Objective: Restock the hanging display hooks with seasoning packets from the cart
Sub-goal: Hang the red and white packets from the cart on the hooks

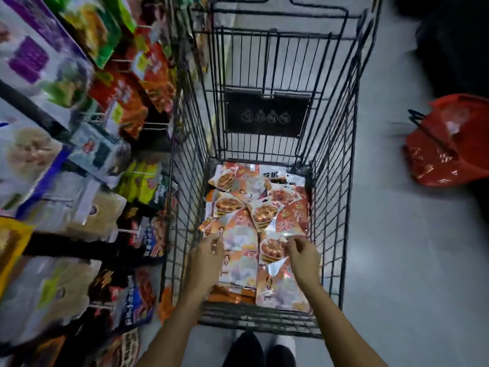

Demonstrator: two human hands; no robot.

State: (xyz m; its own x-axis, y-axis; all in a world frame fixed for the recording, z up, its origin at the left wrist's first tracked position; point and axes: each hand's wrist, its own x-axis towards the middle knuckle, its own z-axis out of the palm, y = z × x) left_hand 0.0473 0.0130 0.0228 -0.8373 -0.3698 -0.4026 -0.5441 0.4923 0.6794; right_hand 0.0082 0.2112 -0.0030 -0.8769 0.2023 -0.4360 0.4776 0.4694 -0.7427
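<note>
Several orange-and-white seasoning packets (254, 213) lie in a loose pile on the floor of a black wire cart (341, 181). Both my arms reach down into the cart. My left hand (207, 256) pinches the near edge of a pale packet (239, 234) at the pile's left side. My right hand (301, 254) pinches the shiny top edge of a packet (272, 247) showing a bowl of food. The hanging display hooks (127, 230) stick out of the rack on the left, with packets hanging from them.
The rack on the left is crowded with hanging packets (127, 102) in purple, green, red and yellow, close to the cart's left wall. A red shopping basket (447, 144) sits on the grey floor to the right. My shoes (259, 350) stand behind the cart.
</note>
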